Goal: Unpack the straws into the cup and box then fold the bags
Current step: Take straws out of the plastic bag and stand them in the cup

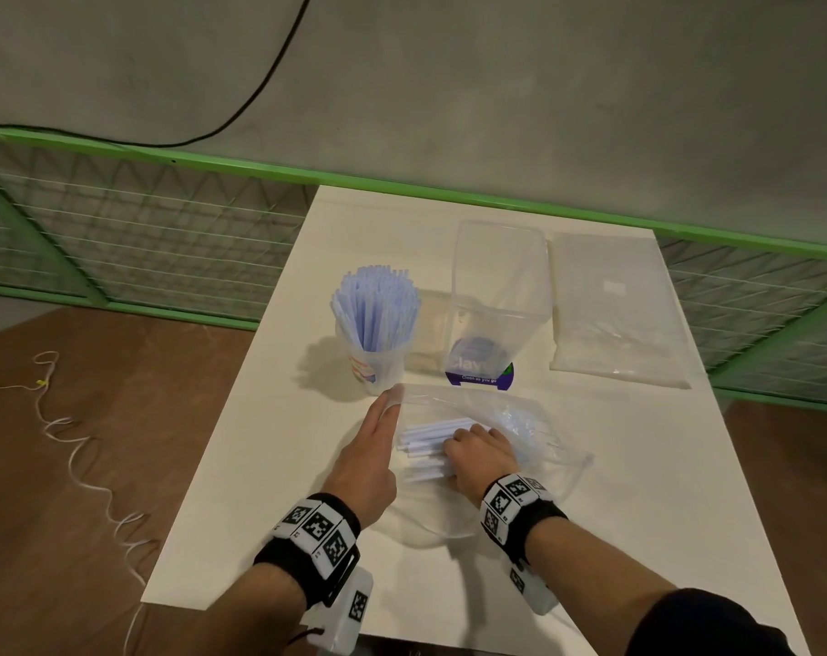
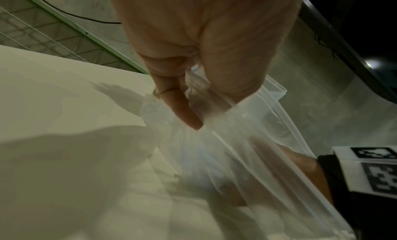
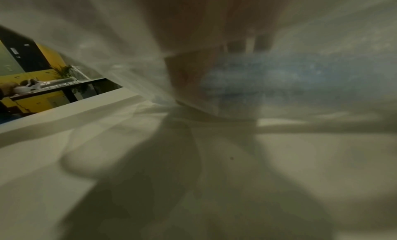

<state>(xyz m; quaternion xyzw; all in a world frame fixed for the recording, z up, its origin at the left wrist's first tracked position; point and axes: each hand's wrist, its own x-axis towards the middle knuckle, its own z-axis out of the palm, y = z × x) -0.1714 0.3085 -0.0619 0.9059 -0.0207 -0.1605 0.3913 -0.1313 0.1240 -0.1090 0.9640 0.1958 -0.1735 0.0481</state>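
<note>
A clear plastic bag (image 1: 520, 419) lies at the middle front of the white table (image 1: 269, 419). My left hand (image 1: 389, 401) pinches the bag's open edge between thumb and fingers, which the left wrist view shows as the left hand (image 2: 193, 111) on the bag film (image 2: 247, 150). My right hand (image 1: 470, 449) is inside the bag, its fingers curled over a bundle of white-blue straws (image 1: 428, 435). In the right wrist view the straws (image 3: 290, 73) appear as a blue blur behind bag film (image 3: 107, 48). Behind stand a cup (image 1: 376, 362) full of blue straws (image 1: 377, 305) and a clear box (image 1: 497, 286).
A second flat clear bag (image 1: 612, 314) lies at the back right of the table. A green mesh fence (image 1: 118, 229) runs behind the table. A white cord (image 1: 71, 447) trails over the brown floor to the left, near the table's left edge.
</note>
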